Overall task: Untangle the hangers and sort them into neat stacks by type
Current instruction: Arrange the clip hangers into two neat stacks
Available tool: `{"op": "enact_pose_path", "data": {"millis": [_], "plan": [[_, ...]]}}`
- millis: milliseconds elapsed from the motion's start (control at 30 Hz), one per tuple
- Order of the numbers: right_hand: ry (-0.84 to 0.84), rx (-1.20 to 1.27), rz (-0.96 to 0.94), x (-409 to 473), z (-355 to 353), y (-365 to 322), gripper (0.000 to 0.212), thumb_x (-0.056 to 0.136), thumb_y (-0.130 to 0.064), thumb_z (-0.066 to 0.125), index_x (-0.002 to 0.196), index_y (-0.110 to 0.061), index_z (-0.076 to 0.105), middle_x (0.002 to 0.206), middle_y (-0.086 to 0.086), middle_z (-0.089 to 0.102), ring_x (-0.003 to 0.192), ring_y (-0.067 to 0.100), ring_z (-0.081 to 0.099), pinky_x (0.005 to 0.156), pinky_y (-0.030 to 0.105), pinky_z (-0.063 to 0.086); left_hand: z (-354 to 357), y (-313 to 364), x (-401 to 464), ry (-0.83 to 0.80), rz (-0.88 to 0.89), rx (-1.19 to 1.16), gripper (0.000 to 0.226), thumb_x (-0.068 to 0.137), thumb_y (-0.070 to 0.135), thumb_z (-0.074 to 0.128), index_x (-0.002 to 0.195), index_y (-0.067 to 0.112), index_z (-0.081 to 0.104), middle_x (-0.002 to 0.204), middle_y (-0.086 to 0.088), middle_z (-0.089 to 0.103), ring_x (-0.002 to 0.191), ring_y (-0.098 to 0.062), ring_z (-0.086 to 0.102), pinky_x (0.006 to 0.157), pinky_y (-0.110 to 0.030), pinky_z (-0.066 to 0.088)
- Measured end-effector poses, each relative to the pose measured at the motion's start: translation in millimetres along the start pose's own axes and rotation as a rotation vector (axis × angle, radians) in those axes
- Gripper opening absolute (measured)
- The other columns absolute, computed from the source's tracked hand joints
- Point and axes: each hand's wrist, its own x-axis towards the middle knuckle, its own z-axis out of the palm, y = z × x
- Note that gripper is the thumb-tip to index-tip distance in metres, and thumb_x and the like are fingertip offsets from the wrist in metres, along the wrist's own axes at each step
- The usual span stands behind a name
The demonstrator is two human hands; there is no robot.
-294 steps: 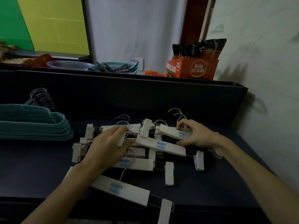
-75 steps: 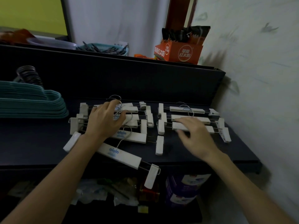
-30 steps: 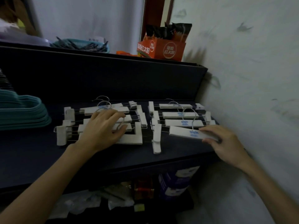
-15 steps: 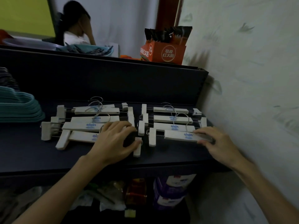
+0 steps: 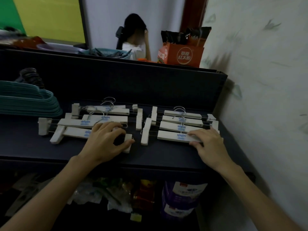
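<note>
- Head view: dark shelf (image 5: 25, 147); teal stack (image 5: 30, 104) at nine o'clock.
- White clip hangers: left group (image 5: 93, 121), right row (image 5: 181, 125) at three. Likely light, stiff; wire hooks snag, so hold the bars.
- Left hand (image 5: 105, 140) curls over a bar end.
- Right hand (image 5: 208, 144) pinches the nearest bar.

Left hand (image 5: 106, 140) gripping a clip hanger's end (image 5: 128, 144), right hand (image 5: 208, 144) pinching the nearest hanger (image 5: 175, 136)
</note>
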Motion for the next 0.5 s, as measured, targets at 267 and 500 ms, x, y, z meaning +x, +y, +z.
{"op": "enact_pose_path", "data": {"millis": [267, 500], "plan": [[0.003, 0.019, -0.091, 4, 1, -21, 0.046, 0.080, -0.020, 0.075, 0.124, -0.024, 0.060, 0.126, -0.005, 0.060, 0.123, 0.014, 0.049, 0.116, 0.045, 0.020, -10, -22, -14, 0.038, -0.036, -0.015, 0.072, 0.085, 0.076, 0.025, 0.109, 0.023, 0.068, 0.120, -0.002, 0.061, 0.113, -0.022, 0.055, 0.095, -0.040, 0.039], [0.010, 0.138, -0.124, 55, 21, -78, 0.043, 0.087, -0.024, 0.068, 0.128, -0.020, 0.058, 0.127, -0.003, 0.059, 0.120, 0.008, 0.047, 0.104, 0.032, 0.038, -25, -80, -4, 0.055, -0.086, -0.010, 0.067, 0.089, 0.070, 0.025, 0.109, 0.022, 0.067, 0.119, 0.000, 0.063, 0.108, -0.023, 0.058, 0.090, -0.041, 0.042]]}}
